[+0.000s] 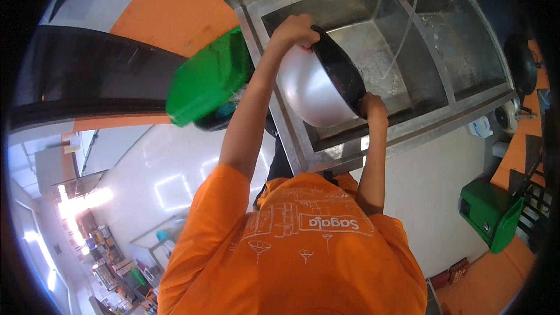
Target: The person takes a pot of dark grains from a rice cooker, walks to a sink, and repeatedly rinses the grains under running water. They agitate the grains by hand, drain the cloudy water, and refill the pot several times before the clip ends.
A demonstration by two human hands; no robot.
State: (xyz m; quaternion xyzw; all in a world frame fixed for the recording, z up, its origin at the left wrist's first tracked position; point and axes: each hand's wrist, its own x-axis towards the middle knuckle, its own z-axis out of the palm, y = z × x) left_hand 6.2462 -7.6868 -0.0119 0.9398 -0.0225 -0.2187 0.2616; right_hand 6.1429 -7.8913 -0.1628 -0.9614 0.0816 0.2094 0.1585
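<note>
A large round metal pan or bowl (316,85), silvery outside and dark inside, is tilted on its side over the near left part of a stainless steel sink (356,41). At its upper rim, my left hand (295,31) is closed on the edge. My right hand (374,106) grips the rim at the lower right. The pan's open side faces right, so most of its inside is hidden. What looks like a thin stream of water (404,37) runs down into the basin, to the right of the pan.
A divider (422,35) separates a second basin on the right. Left of the sink stands a green-lidded bin (210,76), its lid raised. Another green bin (488,210) is at the far right. Dark pans (520,63) hang or stand beyond the sink's right end.
</note>
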